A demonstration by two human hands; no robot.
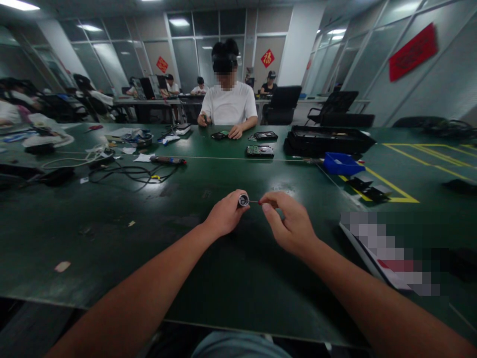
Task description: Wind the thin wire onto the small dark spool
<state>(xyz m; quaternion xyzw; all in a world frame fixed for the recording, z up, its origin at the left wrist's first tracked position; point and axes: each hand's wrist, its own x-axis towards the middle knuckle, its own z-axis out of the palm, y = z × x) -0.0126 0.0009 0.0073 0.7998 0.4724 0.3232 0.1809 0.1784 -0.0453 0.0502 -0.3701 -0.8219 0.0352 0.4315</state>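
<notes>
My left hand (pixel 227 215) is closed round a short cylinder (pixel 243 200), whose open round end with a silvery rim and dark inside faces me. Just right of it, my right hand (pixel 290 221) pinches a thin metal rod with a red end (pixel 255 201), much like a small screwdriver. The rod points left and reaches the cylinder's rim; I cannot tell whether its tip goes in. Both hands are held over the green table (pixel 194 293). My left fingers hide most of the cylinder's body.
Across the table a person in a white shirt (pixel 229 107) handles a circuit board (pixel 220 134). Hard drives (pixel 260 150), a black tray (pixel 328 141) and a blue bin (pixel 343 163) lie beyond my hands. Cables (pixel 137 174) and a pen-shaped tool (pixel 168 160) are at left.
</notes>
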